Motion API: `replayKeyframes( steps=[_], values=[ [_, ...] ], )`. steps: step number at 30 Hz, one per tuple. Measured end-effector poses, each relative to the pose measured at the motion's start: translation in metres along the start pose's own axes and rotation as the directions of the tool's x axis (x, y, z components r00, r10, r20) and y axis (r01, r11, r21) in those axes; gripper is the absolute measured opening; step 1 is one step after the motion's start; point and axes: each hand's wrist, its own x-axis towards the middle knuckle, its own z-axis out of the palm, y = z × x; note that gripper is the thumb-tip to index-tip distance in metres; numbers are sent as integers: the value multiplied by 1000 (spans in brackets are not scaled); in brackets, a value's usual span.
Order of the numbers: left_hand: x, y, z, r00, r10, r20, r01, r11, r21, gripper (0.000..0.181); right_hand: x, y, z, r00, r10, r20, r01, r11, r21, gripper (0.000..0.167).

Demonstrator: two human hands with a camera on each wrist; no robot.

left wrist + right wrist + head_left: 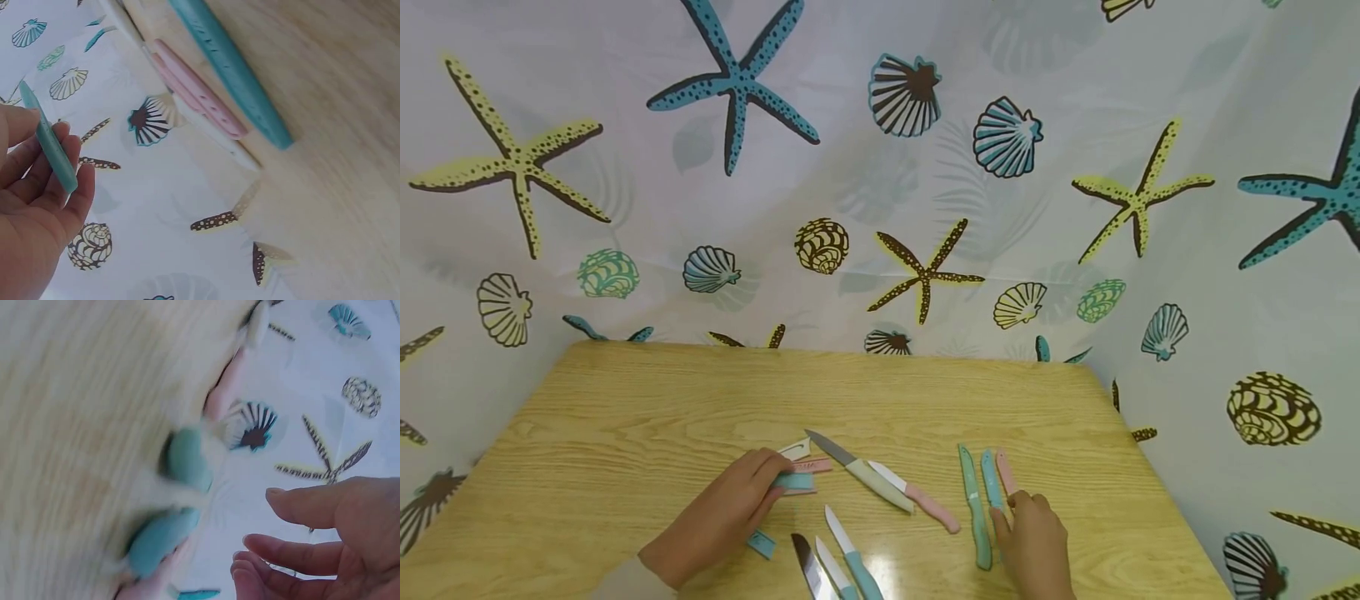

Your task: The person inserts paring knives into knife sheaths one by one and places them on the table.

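So the thing of interest is a teal sheath (56,156), pinched between the thumb and fingertips of the left grip (745,496), left of the middle of the counter (662,400). Right around it are more loose sheaths: a white sheath (795,450) and a pink sheath (811,467) on the far side, plus a spare teal sheath (762,545) nearer the person. There's a sliver of something pale just below the held one too, but it's too covered to call.

My read is that the step in hand is sorting out the covers and getting them onto blades. If so, the next move calls for matching that teal one to a blade of the right size and lining up the slot, fingers well clear of the edge.

The right grip (1037,542) has thumb and fingers spread apart, nothing pinched, over the handle ends of a blue knife (990,475) and a pink knife (1006,473). A green knife (982,533) lies just left of those.

As for containers, the sheaths are basically it. Those three on the right look covered, blades hidden inside. No blade shows in the held one.

Bare blades: a cream-handled knife (880,485) and a pink-handled knife (934,508) mid-counter, then a blue-handled knife (862,573), a smaller knife (831,565) beside it and a dark-bladed knife (811,568) closest to the person. Behind everything hangs a seashell-print cloth (850,183).
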Motion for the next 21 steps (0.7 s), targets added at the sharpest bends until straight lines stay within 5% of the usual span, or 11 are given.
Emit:
replayKeyframes(
  steps=[6, 10, 16, 21],
  values=[
    [3, 6, -5, 992, 85, -97, -87, 996, -17, 22, -14, -35, 13, 990, -141, -15, 142, 990, 14, 30],
    [4, 9, -5, 974, 156, -165, -161, 987, -15, 37, -22, -59, 21, 974, -224, -19, 224, 974, 21, 26],
    [5, 13, -4, 962, 198, -188, -202, 979, -3, 35, -26, -86, 28, 950, -297, 101, 287, 953, 101, 24],
    [3, 17, -5, 971, 175, -162, -178, 984, -6, 40, -27, -99, 39, 911, -339, 236, 313, 939, 143, 22]
  ],
)
